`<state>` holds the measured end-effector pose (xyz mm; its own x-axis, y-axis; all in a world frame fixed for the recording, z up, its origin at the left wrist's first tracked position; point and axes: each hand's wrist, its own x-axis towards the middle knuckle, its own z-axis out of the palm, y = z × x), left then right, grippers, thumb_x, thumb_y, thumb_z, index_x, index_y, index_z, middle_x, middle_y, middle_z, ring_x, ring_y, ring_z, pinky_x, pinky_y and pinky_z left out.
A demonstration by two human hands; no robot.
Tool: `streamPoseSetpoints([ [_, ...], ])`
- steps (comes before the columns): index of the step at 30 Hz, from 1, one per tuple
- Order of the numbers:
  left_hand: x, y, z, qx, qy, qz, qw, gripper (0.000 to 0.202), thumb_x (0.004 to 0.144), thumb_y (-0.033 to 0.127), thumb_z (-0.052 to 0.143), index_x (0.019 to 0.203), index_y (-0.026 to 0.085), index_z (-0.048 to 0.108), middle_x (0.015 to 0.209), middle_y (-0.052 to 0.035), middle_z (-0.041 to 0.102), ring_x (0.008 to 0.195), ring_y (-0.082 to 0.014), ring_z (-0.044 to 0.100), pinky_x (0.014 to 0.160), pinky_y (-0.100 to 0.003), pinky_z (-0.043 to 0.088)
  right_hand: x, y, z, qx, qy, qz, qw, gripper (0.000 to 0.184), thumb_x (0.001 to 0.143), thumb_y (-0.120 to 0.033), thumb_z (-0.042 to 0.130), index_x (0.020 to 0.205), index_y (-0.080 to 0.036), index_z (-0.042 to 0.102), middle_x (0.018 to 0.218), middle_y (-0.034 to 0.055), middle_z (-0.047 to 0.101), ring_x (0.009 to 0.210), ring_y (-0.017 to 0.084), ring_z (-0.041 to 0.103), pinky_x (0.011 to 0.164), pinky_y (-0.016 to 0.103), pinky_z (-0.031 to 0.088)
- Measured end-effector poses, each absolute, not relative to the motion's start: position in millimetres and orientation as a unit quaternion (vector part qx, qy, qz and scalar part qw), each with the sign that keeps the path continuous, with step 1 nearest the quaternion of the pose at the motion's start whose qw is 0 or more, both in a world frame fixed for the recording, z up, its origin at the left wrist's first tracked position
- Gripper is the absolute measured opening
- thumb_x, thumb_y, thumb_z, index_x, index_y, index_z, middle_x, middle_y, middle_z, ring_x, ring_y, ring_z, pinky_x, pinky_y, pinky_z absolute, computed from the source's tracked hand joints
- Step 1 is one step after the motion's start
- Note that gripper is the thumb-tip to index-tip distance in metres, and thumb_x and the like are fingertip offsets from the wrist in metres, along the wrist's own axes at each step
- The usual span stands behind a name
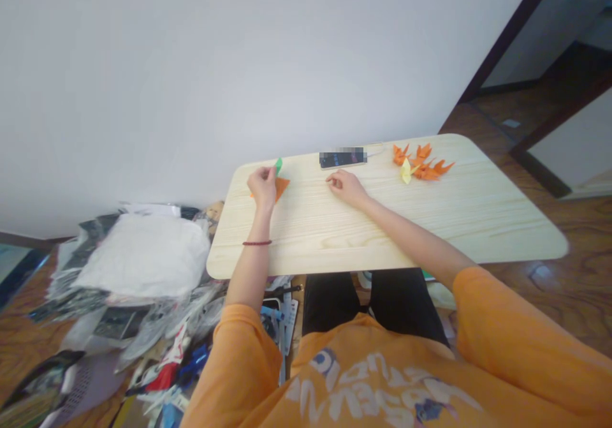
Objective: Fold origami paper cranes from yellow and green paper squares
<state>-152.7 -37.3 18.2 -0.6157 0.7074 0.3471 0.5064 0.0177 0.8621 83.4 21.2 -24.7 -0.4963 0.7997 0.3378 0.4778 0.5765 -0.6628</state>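
At the table's left end, my left hand (262,185) pinches a small piece of green paper (278,165) between thumb and fingers. Orange paper (282,187) lies beneath and beside that hand, partly covered by it. My right hand (347,187) rests on the tabletop near the middle, fingers curled in, with nothing visible in them. Just beyond it lies a phone (342,159) with a white cable. Farther right sits a cluster of folded orange paper figures (427,168), with one yellow folded paper figure (406,171) among them.
The pale wooden table (497,224) has rounded corners and stands against a white wall (268,58). On the floor to the left are a white bundle (143,256), plastic bags and mixed clutter. A doorway opens at the right. My legs (329,300) are under the table's front edge.
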Motion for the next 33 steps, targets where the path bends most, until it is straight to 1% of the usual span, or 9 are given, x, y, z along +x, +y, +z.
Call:
streamPoseSetpoints([
  [3, -136, -31, 34, 0.41, 0.638, 0.635, 0.15, 0.026, 0.085, 0.04, 0.056, 0.073, 0.018, 0.052, 0.064, 0.0016, 0.054, 0.064, -0.0113, 0.054, 0.06, -0.021, 0.041, 81, 28, -21, -0.411, -0.742, 0.373, 0.378, 0.026, 0.072, -0.026, 0.062, 0.096, -0.016, 0.067, 0.082, 0.0022, 0.061, 0.061, 0.011, 0.047, 0.065, 0.027, 0.041],
  [8, -88, -9, 37, 0.362, 0.565, 0.663, 0.334, 0.031, 0.086, 0.048, 0.054, 0.078, 0.021, 0.041, 0.066, 0.0039, 0.051, 0.058, -0.0085, 0.053, 0.056, -0.018, 0.042, 87, 43, -7, -0.396, -0.563, 0.591, 0.42, 0.063, 0.07, -0.048, 0.064, 0.126, -0.026, 0.048, 0.099, 0.0021, 0.063, 0.08, 0.014, 0.058, 0.058, 0.022, 0.04],
  [13, -48, 9, 15, 0.316, 0.573, 0.646, 0.392, 0.027, 0.089, 0.042, 0.05, 0.076, 0.021, 0.039, 0.064, 0.005, 0.048, 0.056, -0.0074, 0.051, 0.053, -0.017, 0.043, 116, 55, -5, -0.397, -0.512, 0.601, 0.467, 0.074, 0.052, -0.04, 0.077, 0.118, -0.024, 0.047, 0.075, -0.0043, 0.06, 0.069, 0.013, 0.058, 0.058, 0.025, 0.044],
  [19, -22, 15, -11, 0.313, 0.536, 0.642, 0.45, 0.042, 0.076, 0.06, 0.06, 0.074, 0.02, 0.047, 0.069, 0.0022, 0.057, 0.06, -0.0109, 0.058, 0.056, -0.022, 0.048, 145, 49, -15, -0.43, -0.514, 0.552, 0.496, 0.061, 0.051, -0.028, 0.078, 0.107, -0.024, 0.054, 0.059, -0.0081, 0.055, 0.056, 0.011, 0.051, 0.052, 0.023, 0.042],
  [21, -15, 17, -18, 0.328, 0.511, 0.649, 0.458, 0.043, 0.065, 0.056, 0.072, 0.076, 0.018, 0.053, 0.073, -0.0005, 0.063, 0.066, -0.0132, 0.062, 0.064, -0.025, 0.051, 149, 44, -18, -0.436, -0.517, 0.545, 0.495, 0.059, 0.053, -0.027, 0.076, 0.108, -0.024, 0.055, 0.057, -0.0089, 0.053, 0.055, 0.011, 0.05, 0.052, 0.023, 0.042],
  [24, -10, 19, -26, 0.351, 0.473, 0.662, 0.463, 0.048, 0.05, 0.038, 0.085, 0.084, 0.017, 0.061, 0.083, -0.0045, 0.07, 0.076, -0.0171, 0.066, 0.076, -0.031, 0.054, 152, 39, -21, -0.421, -0.52, 0.547, 0.504, 0.062, 0.057, -0.03, 0.074, 0.114, -0.024, 0.053, 0.058, -0.0087, 0.054, 0.056, 0.011, 0.051, 0.055, 0.024, 0.044],
  [28, -13, 14, -33, 0.347, 0.479, 0.65, 0.477, 0.046, 0.051, 0.032, 0.084, 0.088, 0.016, 0.064, 0.083, -0.0064, 0.073, 0.076, -0.0201, 0.068, 0.083, -0.039, 0.054, 154, 35, -20, -0.384, -0.521, 0.58, 0.494, 0.055, 0.068, -0.033, 0.065, 0.121, -0.028, 0.053, 0.062, -0.0069, 0.059, 0.059, 0.012, 0.053, 0.058, 0.023, 0.043],
  [31, -17, 8, -33, 0.341, 0.465, 0.63, 0.52, 0.043, 0.053, 0.03, 0.083, 0.09, 0.015, 0.065, 0.084, -0.0063, 0.074, 0.081, -0.0216, 0.07, 0.088, -0.042, 0.053, 160, 35, -16, -0.345, -0.517, 0.636, 0.458, 0.04, 0.07, -0.028, 0.057, 0.11, -0.025, 0.064, 0.081, -0.0016, 0.069, 0.072, 0.013, 0.06, 0.067, 0.026, 0.047],
  [33, -19, 4, -31, 0.338, 0.442, 0.614, 0.56, 0.04, 0.055, 0.026, 0.083, 0.09, 0.015, 0.065, 0.084, -0.0062, 0.074, 0.088, -0.0226, 0.07, 0.094, -0.043, 0.051, 166, 35, -14, -0.326, -0.565, 0.626, 0.428, 0.033, 0.067, -0.026, 0.061, 0.099, -0.022, 0.07, 0.092, 0.0012, 0.071, 0.079, 0.015, 0.062, 0.072, 0.028, 0.048],
])
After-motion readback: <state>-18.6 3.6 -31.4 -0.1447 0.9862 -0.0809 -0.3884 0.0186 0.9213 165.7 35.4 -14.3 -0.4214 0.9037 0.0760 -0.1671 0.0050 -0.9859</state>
